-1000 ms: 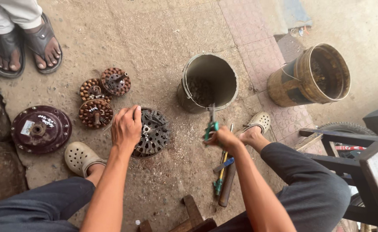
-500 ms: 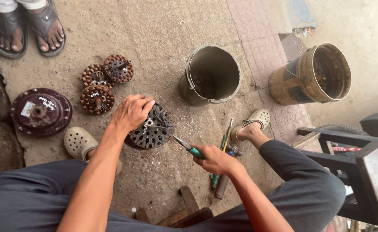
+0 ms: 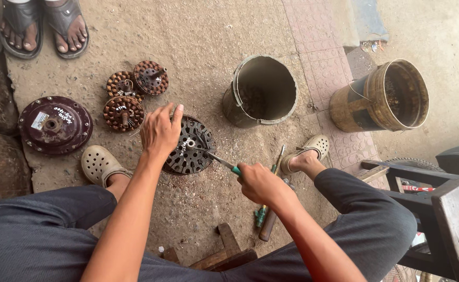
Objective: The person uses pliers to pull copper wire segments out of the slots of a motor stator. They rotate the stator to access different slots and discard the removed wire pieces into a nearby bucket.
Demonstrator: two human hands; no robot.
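Fingers: the left hand (image 3: 160, 131) is pressing flat on the dark metal disc (image 3: 189, 146), fingers spread apart; the right hand (image 3: 258, 181) is clamping its fingers around a green-handled screwdriver (image 3: 220, 162).
Disc: lying on the concrete floor (image 3: 203, 31) between the person's two shoes.
Change: the screwdriver tip is now reaching the disc's centre hub, having moved in from its edge.
Nearby: a grey bucket (image 3: 263, 91) is standing just behind the disc.
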